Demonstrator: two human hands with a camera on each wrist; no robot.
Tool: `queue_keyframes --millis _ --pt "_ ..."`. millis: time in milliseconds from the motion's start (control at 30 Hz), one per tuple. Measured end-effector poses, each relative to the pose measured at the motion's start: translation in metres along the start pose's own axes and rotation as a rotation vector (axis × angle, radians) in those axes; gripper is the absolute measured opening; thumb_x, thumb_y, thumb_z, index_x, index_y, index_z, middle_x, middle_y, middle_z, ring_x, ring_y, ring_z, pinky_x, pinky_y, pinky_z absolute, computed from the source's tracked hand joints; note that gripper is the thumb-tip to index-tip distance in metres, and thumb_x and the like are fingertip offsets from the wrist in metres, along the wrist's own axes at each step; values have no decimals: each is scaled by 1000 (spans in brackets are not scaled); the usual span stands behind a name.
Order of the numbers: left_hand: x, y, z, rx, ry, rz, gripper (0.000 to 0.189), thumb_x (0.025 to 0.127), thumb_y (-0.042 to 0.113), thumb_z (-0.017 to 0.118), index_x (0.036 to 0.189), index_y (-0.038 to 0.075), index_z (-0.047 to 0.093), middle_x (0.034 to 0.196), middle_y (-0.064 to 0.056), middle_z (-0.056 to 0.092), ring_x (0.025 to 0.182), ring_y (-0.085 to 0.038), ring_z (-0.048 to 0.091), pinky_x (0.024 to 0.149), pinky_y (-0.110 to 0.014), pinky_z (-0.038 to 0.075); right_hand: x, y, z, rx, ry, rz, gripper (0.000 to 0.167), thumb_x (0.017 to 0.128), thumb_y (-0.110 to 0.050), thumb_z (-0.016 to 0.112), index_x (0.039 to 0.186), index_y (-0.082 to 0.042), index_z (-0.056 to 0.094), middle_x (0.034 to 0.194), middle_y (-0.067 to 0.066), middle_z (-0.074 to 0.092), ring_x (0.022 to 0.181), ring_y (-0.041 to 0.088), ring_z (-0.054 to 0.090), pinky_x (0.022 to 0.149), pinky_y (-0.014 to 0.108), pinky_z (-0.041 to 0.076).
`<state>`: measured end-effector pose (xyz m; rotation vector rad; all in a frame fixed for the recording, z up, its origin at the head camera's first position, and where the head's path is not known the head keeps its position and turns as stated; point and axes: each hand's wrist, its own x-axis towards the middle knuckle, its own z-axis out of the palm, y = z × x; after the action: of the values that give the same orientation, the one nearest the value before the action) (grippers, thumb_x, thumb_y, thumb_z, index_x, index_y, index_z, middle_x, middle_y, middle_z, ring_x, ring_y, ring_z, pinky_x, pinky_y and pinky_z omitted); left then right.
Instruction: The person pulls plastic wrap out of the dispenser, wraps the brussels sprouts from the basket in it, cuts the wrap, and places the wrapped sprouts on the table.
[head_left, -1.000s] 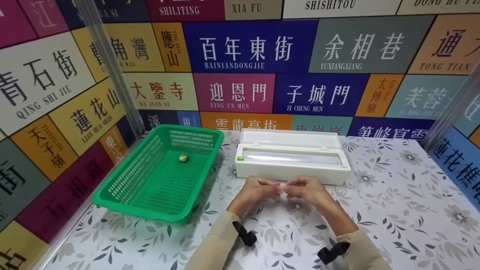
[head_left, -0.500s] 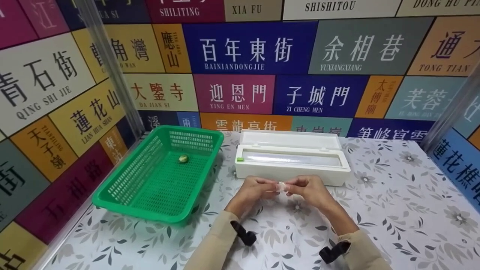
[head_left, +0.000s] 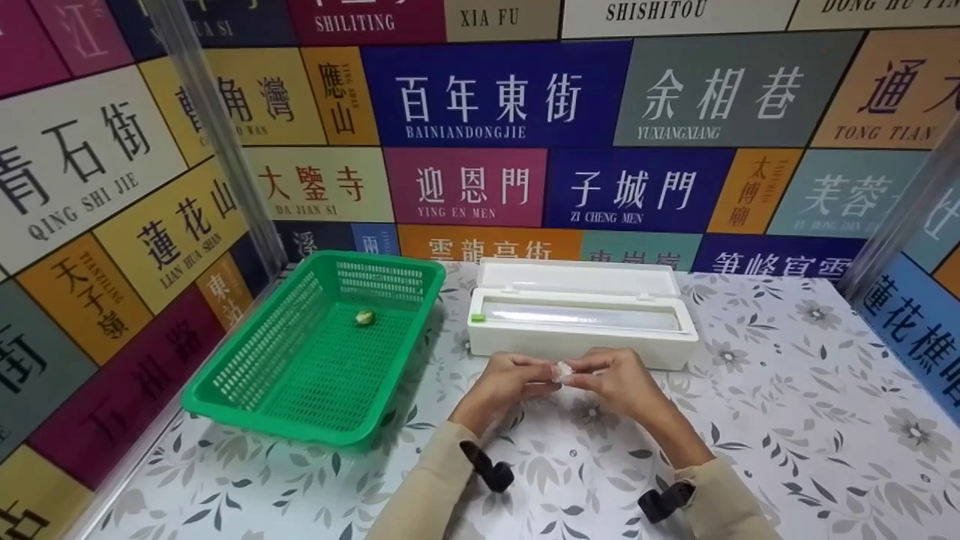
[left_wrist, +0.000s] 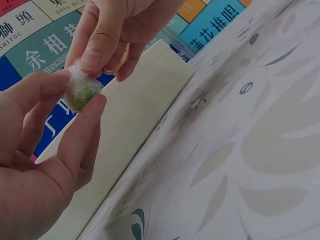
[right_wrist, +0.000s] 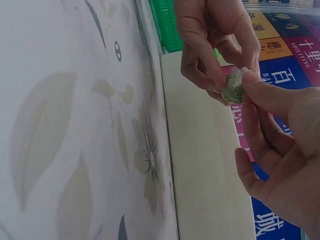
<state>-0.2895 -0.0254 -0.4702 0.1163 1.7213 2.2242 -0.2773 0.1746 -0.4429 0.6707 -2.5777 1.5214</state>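
Note:
A small, round green thing wrapped in crinkled cling film (left_wrist: pixel 84 94) is held between both hands, in front of the white box. My left hand (head_left: pixel 508 384) pinches it from one side with thumb and fingers. From the other side my right hand (head_left: pixel 624 381) grips the film with thumb and forefinger. In the right wrist view the green lump (right_wrist: pixel 232 92) shows through the clear wrap, partly covered by the right thumb (right_wrist: pixel 260 90). What the green thing is, I cannot tell.
Behind the hands stands a white cling film dispenser (head_left: pixel 577 346), lid raised, with a film roll (head_left: pixel 585 316) inside and a green slider (head_left: pixel 477 318). To the left, a green plastic basket (head_left: pixel 300 429) holds one small pale-green lump (head_left: pixel 365 318). Sign-printed walls enclose the floral-patterned table (head_left: pixel 787 420).
Both hands stay in nearly the same place while the fingers shift slightly on the wrapped thing. More of the crinkled film shows between them now. Basket and dispenser stay put.

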Motion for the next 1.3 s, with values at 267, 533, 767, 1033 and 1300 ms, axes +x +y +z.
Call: queue_keyframes --millis 267,533,767,1033,1300 --pt "-1 2 1 32 -71 22 24 86 -2 71 107 -14 70 112 -23 73 100 -29 74 94 -41 60 1 1 -3 96 -15 50 20 76 -9 85 94 -2 80 86 18 75 73 4 64 66 17 54" --pt "-2 3 2 75 -88 19 22 84 -5 71 104 -15 70 106 -23 74 90 -27 76 90 -44 61 -1 -1 2 44 59 -50 9 71 0 86 73 -5 78 73 12 72 69 5 63 71 22 55" --pt "-5 6 -2 125 -101 3 20 85 2 72 101 -10 74 101 -19 76 94 -32 75 92 -46 60 -1 -1 3 2 12 -50 8 76 -4 83 75 -7 76 77 7 72 74 5 63 73 22 54" --pt "-7 7 -11 184 -144 5 21 87 3 70 104 -10 72 108 -18 75 95 -28 75 93 -45 60 1 5 -6 41 -146 -76 10 84 -6 78 93 -4 79 88 13 75 81 5 64 80 22 54" --pt "-9 10 -12 284 -195 27 19 83 1 73 101 -6 74 107 -15 76 91 -24 75 86 -38 62 -1 4 -7 63 -193 79 16 80 -6 80 94 -3 76 88 15 73 81 14 66 73 21 55"
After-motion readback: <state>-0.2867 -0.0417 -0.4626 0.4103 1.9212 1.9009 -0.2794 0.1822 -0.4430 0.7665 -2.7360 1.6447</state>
